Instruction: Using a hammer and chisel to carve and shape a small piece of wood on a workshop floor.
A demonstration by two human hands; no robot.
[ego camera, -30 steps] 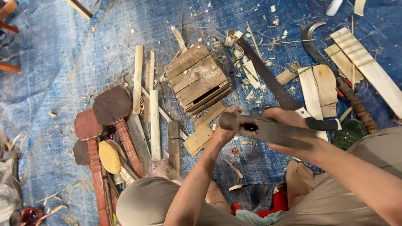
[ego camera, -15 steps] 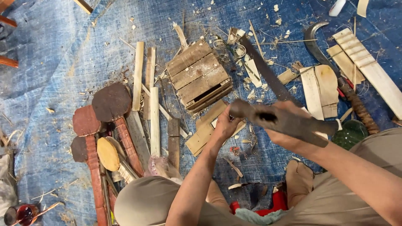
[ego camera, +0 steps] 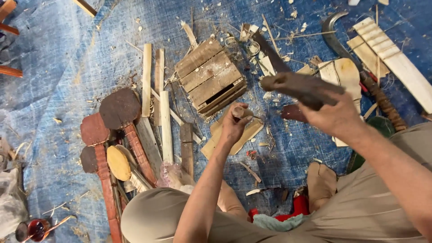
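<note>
I sit on a blue tarp (ego camera: 58,81). My left hand (ego camera: 234,126) grips a short round wooden peg (ego camera: 243,111), held just above a pale flat board (ego camera: 245,137) on the tarp. My right hand (ego camera: 335,118) is raised to the right of it and grips a long, dark, flat tool (ego camera: 299,87), blurred, whose free end points left. The tool and the peg are apart. My knees and feet fill the bottom of the view.
A small slatted wooden crate (ego camera: 209,76) lies behind my left hand. Pale slats (ego camera: 165,126) and round-headed dark paddles (ego camera: 119,108) lie at left. At right are a curved blade (ego camera: 334,38) and a long pale plank (ego camera: 396,58). A red jar (ego camera: 33,229) stands at bottom left.
My left hand has come off the dark tool's end and dropped toward the pale board with the peg. My right hand has lifted the tool up and to the right.
</note>
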